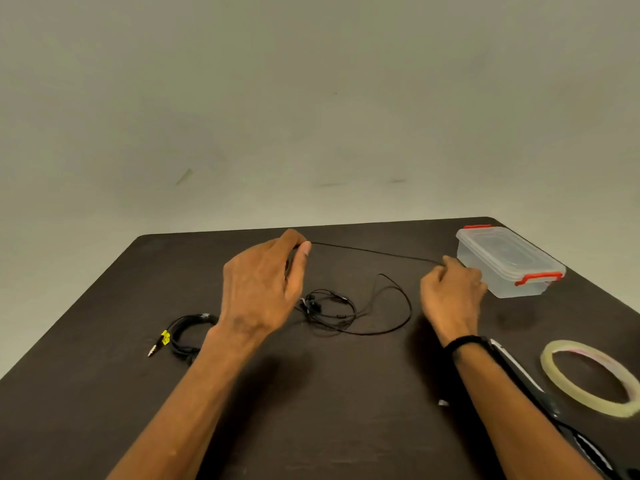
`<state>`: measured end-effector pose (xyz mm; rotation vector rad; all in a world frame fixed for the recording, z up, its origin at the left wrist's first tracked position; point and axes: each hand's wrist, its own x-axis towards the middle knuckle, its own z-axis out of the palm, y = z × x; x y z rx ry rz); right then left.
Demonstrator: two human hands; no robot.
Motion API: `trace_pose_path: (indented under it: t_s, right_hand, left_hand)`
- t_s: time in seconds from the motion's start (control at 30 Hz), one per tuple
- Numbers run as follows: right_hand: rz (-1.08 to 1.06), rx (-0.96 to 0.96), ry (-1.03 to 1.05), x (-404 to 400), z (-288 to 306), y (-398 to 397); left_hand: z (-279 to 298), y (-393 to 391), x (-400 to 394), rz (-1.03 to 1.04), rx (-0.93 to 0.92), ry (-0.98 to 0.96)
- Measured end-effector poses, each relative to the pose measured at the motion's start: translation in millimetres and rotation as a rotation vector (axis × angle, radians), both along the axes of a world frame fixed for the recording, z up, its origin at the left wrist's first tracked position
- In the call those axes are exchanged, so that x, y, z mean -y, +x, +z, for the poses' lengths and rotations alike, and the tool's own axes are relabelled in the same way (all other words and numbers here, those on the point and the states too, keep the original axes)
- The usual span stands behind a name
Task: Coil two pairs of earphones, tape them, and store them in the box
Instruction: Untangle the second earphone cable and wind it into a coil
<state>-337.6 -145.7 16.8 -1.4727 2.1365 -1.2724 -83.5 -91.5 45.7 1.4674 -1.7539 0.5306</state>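
Both hands [353, 289] pinch a taut earphone cord [374, 251] over dark table [104, 393]; bare wall [311, 98] behind.

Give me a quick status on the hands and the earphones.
Left hand and right hand pinch one earphone cord taut between them. Second pair already coiled at left. Box lid on; tape roll untouched.
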Motion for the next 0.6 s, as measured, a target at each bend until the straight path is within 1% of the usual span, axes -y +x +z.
trace_pose_path:
  t_s: [0.03,0.07,0.1,0.17,0.23,0.27,0.3,0.37,0.43,0.5,0.6]
  right_hand:
    - [-0.008,-0.075,0.03,-3,1,2]
    - [-0.002,-0.157,0.012,-6,1,5]
    - [0.008,-0.228,-0.053,-10,3,10]
    - [0.042,-0.313,-0.257,-15,6,22]
    - [0.11,-0.361,-0.476,-20,4,33]
    - [0.187,-0.357,-0.552,-23,1,38]
    - [0.287,-0.308,-0.581,-24,-2,42]
    - [0.422,-0.142,-0.527,-25,-5,45]
    - [0.458,-0.051,-0.481,-21,-8,42]
    - [0.505,-0.003,-0.496,-20,-9,39]
    - [0.586,0.007,-0.527,-21,-9,40]
  left_hand:
    - [5,-7,5,-0.006,0.004,0.014]
    - [12,-16,11,-0.017,0.015,0.035]
    - [19,-25,17,-0.039,0.037,0.061]
    - [32,-43,26,-0.102,0.084,0.105]
    - [41,-58,31,-0.159,0.102,0.101]
    - [42,-63,32,-0.184,0.104,0.104]
    - [42,-69,33,-0.213,0.107,0.122]
    - [39,-76,36,-0.269,0.102,0.192]
    - [38,-76,41,-0.306,0.074,0.271]
    - [38,-71,43,-0.33,0.055,0.316]
    - [37,-62,40,-0.332,0.055,0.359]
